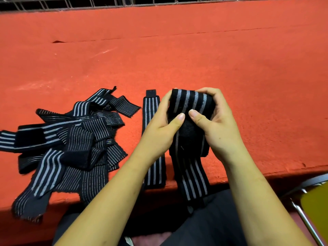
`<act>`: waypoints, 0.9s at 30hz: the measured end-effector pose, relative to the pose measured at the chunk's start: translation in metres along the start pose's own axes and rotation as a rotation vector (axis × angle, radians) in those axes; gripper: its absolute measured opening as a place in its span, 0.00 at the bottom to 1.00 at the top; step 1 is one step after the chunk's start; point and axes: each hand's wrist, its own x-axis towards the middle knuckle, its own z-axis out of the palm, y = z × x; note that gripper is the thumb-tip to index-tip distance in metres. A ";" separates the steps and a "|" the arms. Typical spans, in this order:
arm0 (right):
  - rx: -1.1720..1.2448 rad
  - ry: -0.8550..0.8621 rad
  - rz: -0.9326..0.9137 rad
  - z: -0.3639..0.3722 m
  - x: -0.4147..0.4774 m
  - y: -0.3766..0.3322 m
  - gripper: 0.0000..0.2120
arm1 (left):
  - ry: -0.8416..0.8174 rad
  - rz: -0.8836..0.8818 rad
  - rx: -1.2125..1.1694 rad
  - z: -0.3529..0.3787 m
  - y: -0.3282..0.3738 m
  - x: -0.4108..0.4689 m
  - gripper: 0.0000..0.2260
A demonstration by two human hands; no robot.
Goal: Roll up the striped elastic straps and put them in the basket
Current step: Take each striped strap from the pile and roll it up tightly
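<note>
My left hand (162,125) and my right hand (215,121) both grip one black strap with grey stripes (190,102), partly rolled at its top between my fingers. Its loose tail (194,181) hangs down over the table's near edge toward my lap. A second striped strap (150,107) lies flat and straight just left of my left hand, partly hidden under my wrist. A tangled pile of several more striped straps (71,144) lies on the left of the table. No basket shows in this view.
The table is covered in red felt (195,59) with a seam running across it. A metal wire rack (71,4) runs along the far edge. A chair with a metal frame and a yellow seat (316,206) stands at the lower right.
</note>
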 end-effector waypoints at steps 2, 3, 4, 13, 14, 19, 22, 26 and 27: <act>-0.038 0.039 -0.072 -0.002 -0.001 -0.004 0.18 | 0.018 -0.073 -0.134 -0.001 0.002 -0.001 0.19; -0.045 0.069 -0.097 -0.003 -0.001 -0.005 0.18 | 0.012 -0.115 -0.179 -0.001 0.003 -0.001 0.17; -0.046 0.095 -0.112 -0.004 -0.001 -0.005 0.18 | -0.006 -0.154 -0.213 -0.001 0.003 -0.001 0.15; -0.083 0.028 -0.088 0.004 -0.006 0.006 0.22 | 0.136 -0.226 -0.054 0.012 0.006 0.002 0.28; -0.080 0.012 -0.077 0.003 -0.007 0.007 0.22 | 0.132 -0.205 -0.083 0.010 0.004 0.001 0.26; 0.092 -0.053 0.099 0.002 -0.014 0.003 0.23 | 0.129 -0.103 -0.274 0.003 0.003 -0.005 0.12; -0.102 -0.037 0.205 0.001 -0.014 -0.004 0.25 | 0.124 -0.094 -0.243 0.004 -0.001 -0.011 0.17; -0.244 -0.104 0.269 0.000 -0.016 -0.012 0.31 | 0.123 -0.117 -0.145 0.010 -0.006 -0.018 0.27; -0.248 -0.117 0.271 -0.001 -0.016 -0.012 0.30 | 0.118 -0.103 -0.118 0.010 -0.006 -0.019 0.27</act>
